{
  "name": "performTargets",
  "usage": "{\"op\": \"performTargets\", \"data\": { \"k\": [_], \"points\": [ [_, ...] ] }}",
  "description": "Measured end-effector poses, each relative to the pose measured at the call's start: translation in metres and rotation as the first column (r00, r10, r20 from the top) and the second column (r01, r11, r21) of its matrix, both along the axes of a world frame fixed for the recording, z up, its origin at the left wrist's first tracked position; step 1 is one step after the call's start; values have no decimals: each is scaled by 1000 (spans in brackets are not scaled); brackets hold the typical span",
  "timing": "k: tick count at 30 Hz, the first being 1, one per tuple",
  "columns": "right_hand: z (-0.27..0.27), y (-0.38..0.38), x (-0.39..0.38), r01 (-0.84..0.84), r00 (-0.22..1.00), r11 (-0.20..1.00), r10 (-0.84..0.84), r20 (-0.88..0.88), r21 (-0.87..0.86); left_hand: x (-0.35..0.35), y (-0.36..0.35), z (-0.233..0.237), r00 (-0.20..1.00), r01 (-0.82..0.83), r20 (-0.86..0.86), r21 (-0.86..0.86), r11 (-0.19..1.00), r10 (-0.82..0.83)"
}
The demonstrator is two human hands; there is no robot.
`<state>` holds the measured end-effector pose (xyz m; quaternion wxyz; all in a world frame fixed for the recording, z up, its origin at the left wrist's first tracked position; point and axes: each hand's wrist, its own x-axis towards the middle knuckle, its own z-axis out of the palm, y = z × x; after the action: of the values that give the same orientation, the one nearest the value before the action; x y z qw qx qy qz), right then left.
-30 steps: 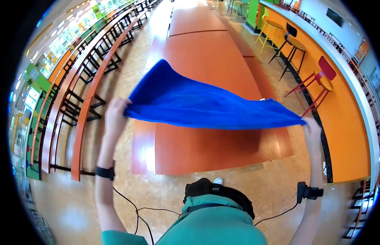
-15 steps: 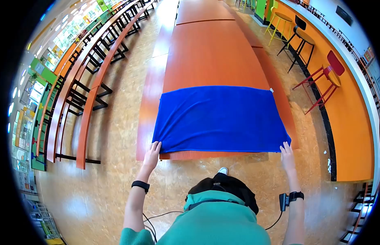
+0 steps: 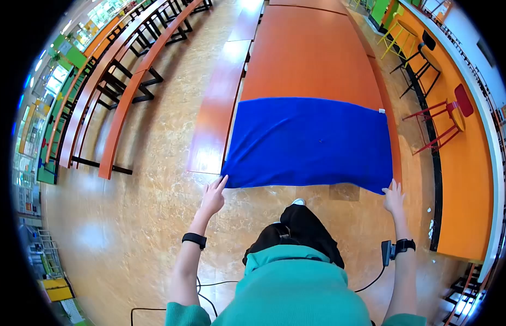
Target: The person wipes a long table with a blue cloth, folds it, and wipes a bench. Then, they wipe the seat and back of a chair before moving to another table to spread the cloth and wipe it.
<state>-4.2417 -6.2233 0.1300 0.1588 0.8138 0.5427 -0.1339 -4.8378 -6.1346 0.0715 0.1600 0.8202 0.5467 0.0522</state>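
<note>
A blue towel (image 3: pixel 313 144) lies spread across the near end of a long reddish-brown table (image 3: pixel 313 54), with a few creases on its left half and a small white tag at its far right corner. My left hand (image 3: pixel 213 196) pinches the near left corner. At the near right corner, my right hand (image 3: pixel 394 198) has its thumb and forefinger closed on the fabric, other fingers a little apart. The towel's near edge reaches past the tabletop and hides the table's end.
A bench (image 3: pixel 215 108) runs along the table's left side. Farther left stand more tables and benches (image 3: pixel 125 108). To the right are a red stool (image 3: pixel 454 117), other stools and an orange counter (image 3: pixel 465 206). Cables hang near my waist.
The view has shifted, with table and towel now farther right in it. The towel's near edge has come toward me, covering the table end that showed before. Both hands keep hold of its corners.
</note>
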Motion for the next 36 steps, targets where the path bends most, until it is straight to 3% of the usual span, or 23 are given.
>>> {"op": "performTargets", "data": {
  "k": [1, 3, 4, 6, 7, 8, 11, 15, 21, 26, 36],
  "points": [
    [11, 7, -9, 61, 997, 997, -63, -46, -38, -4, 3, -18, 987, -73, 141, 3, 997, 72],
    [-10, 21, -1, 42, 989, 983, -15, -148, 180, 7, 8, -17, 891, -216, 403, -36, 976, 212],
    [-22, 26, 4, 44, 979, 958, 14, -201, 283, 17, 14, -10, 891, -237, 397, 0, 971, 218],
    [-14, 43, -23, 46, 984, 965, 1, -179, 256, 55, 27, 24, 932, -219, 334, 215, 952, 139],
    [-8, 54, -40, 49, 986, 968, -8, -166, 246, 74, 36, 36, 950, -198, 285, 236, 951, 127],
    [-9, 63, -50, 37, 986, 971, 2, -165, 236, 86, 50, 37, 960, -109, 278, 242, 964, 39],
    [-19, 79, -72, -136, 986, 958, 155, -58, 250, 129, 73, 51, 984, -129, 147, 195, 972, 101],
    [-29, 90, -79, -120, 990, 948, 136, -33, 296, 147, 92, 33, 994, -33, -100, 150, 988, 48],
    [-52, 116, -68, -182, 982, 839, 183, 50, 512, 148, 111, 17, 994, -18, -95, 267, 963, 45],
    [-43, 171, -57, -189, 980, 843, 191, 49, 503, 164, 177, 17, 983, -92, -131, 258, 962, 129],
    [-48, 277, -25, -196, 980, 831, 190, 66, 521, 185, 295, 16, 983, -12, -173, 288, 958, 64]
  ]
}}
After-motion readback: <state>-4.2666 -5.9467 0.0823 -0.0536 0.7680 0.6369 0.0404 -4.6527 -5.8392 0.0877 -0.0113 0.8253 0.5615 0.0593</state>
